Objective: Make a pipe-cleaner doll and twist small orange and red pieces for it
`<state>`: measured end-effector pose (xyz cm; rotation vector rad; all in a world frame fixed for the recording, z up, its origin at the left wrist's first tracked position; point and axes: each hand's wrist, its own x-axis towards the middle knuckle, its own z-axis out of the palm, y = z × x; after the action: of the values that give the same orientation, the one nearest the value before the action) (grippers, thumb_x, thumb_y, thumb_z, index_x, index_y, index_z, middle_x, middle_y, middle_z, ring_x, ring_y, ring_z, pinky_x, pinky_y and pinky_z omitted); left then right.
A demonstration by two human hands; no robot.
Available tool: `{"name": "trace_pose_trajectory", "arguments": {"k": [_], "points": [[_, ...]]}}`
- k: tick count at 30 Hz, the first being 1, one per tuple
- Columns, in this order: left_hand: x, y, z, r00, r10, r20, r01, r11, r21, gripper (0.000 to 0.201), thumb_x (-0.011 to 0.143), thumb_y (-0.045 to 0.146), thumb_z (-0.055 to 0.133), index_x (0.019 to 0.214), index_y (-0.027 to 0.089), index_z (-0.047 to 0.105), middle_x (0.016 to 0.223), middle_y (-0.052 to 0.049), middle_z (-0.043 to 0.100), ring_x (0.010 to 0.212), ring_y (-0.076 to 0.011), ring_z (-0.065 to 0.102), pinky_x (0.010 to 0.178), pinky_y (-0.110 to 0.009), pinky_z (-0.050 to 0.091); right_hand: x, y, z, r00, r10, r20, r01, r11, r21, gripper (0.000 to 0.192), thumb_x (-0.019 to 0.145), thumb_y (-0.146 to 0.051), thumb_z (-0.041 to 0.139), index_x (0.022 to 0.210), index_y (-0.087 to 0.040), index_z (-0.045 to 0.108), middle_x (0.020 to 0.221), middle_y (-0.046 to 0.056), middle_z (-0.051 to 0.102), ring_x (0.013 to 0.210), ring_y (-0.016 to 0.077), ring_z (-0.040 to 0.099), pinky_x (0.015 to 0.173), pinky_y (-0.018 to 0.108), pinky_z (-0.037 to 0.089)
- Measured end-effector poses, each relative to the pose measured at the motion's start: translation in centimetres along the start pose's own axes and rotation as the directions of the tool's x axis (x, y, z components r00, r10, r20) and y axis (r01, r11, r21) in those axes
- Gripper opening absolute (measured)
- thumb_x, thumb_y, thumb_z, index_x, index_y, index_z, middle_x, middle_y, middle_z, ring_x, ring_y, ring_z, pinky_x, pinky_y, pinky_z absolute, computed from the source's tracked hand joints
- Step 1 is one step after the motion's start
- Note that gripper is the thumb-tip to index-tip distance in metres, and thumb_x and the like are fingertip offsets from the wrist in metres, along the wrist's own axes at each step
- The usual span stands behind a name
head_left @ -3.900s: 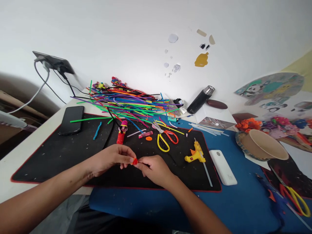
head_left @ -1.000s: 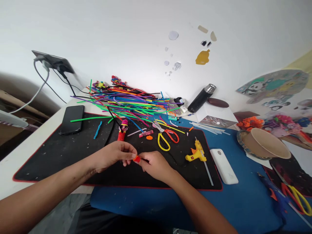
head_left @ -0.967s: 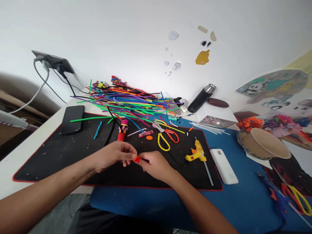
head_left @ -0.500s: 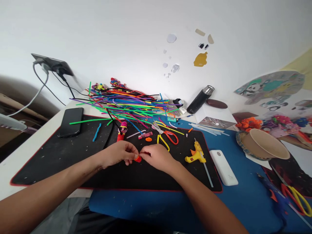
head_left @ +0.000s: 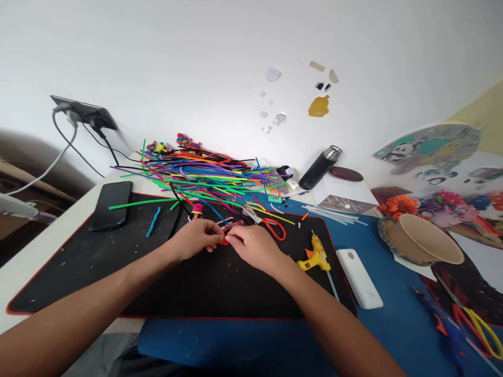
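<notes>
Pinching one small red piece (head_left: 223, 241) between left hand (head_left: 195, 241) and right hand (head_left: 255, 247), no legible writing nearby.

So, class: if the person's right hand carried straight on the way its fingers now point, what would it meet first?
The right hand points left toward the left hand, both pinching a small red piece. It would probably meet the left hand's fingers first; depth is unclear.

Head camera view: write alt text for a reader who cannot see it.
Two bare hands, left hand and right hand, pinch a small red piece between their fingertips over a black desk mat. Behind them lie a pile of colourful craft sticks and scissors; a yellow glue gun lies to the right.
</notes>
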<state>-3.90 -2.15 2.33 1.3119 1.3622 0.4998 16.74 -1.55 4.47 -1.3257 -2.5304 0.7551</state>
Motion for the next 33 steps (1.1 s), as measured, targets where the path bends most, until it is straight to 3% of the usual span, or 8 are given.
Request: {"name": "trace_pose_trajectory", "arguments": {"k": [4, 9, 15, 23, 29, 33], "points": [[0.6, 0.1, -0.5, 0.997, 0.032, -0.069, -0.033, 0.999, -0.011, 0.025, 0.065, 0.041, 0.071, 0.076, 0.018, 0.073, 0.066, 0.000, 0.070, 0.058, -0.0165, 0.064, 0.059, -0.026, 0.051, 0.1, 0.0, 0.1, 0.999, -0.014, -0.043, 0.013, 1.000, -0.024, 0.023, 0.103, -0.030, 0.056, 0.106, -0.024, 0.079, 0.088, 0.004, 0.079, 0.076, 0.0180, 0.069, 0.062, 0.026, 0.034], [1.2, 0.3, -0.8, 0.992, 0.044, -0.120, -0.051, 0.997, -0.055, 0.024, 0.065, 0.041, 0.071, 0.074, 0.019, 0.074, 0.064, 0.000, 0.071, 0.058, -0.0164, 0.063, 0.059, -0.026, 0.051, 0.2, -0.1, 0.7, 0.997, -0.014, -0.073, 0.011, 0.999, -0.042, 0.025, 0.103, -0.034, 0.057, 0.103, -0.024, 0.079, 0.086, 0.005, 0.079, 0.075, 0.0181, 0.069, 0.063, 0.027, 0.034], [1.7, 0.1, -0.7, 0.985, 0.004, -0.173, -0.044, 0.973, -0.227, 0.026, 0.064, 0.041, 0.077, 0.075, 0.017, 0.075, 0.061, 0.001, 0.069, 0.055, -0.0133, 0.057, 0.056, -0.024, 0.046, 0.1, -0.4, 1.3, 0.996, 0.024, -0.092, -0.023, 1.000, 0.004, 0.026, 0.103, -0.032, 0.056, 0.097, -0.025, 0.080, 0.078, 0.003, 0.076, 0.068, 0.0172, 0.065, 0.059, 0.027, 0.030], [1.4, 0.2, -0.2, 0.993, -0.042, -0.108, -0.020, 0.858, -0.513, 0.027, 0.058, 0.030, 0.088, 0.076, 0.014, 0.075, 0.069, -0.001, 0.069, 0.059, -0.0113, 0.056, 0.058, -0.023, 0.044, 0.0, 0.1, 3.2, 0.989, 0.088, -0.115, -0.058, 0.968, 0.244, 0.026, 0.101, -0.036, 0.058, 0.090, -0.025, 0.078, 0.065, -0.001, 0.067, 0.056, 0.0132, 0.055, 0.057, 0.025, 0.031], [0.3, 1.1, -0.2, 0.999, -0.052, -0.015, 0.035, 0.841, -0.540, 0.029, 0.059, 0.034, 0.090, 0.074, 0.013, 0.077, 0.068, -0.003, 0.069, 0.060, -0.0107, 0.055, 0.058, -0.022, 0.044, -0.1, 1.4, 4.6, 0.992, 0.126, 0.002, -0.109, 0.847, 0.521, 0.030, 0.103, -0.040, 0.056, 0.089, -0.021, 0.076, 0.054, -0.005, 0.058, 0.049, 0.0109, 0.054, 0.057, 0.022, 0.038], [-0.6, 1.5, -0.2, 0.996, -0.056, 0.072, 0.084, 0.864, -0.496, 0.033, 0.058, 0.036, 0.091, 0.077, 0.013, 0.078, 0.069, -0.002, 0.069, 0.059, -0.0100, 0.054, 0.057, -0.021, 0.043, -0.1, 2.1, 4.8, 0.990, 0.121, 0.078, -0.144, 0.775, 0.616, 0.030, 0.102, -0.042, 0.057, 0.093, -0.020, 0.076, 0.053, -0.006, 0.057, 0.045, 0.0099, 0.053, 0.054, 0.021, 0.040]]}}
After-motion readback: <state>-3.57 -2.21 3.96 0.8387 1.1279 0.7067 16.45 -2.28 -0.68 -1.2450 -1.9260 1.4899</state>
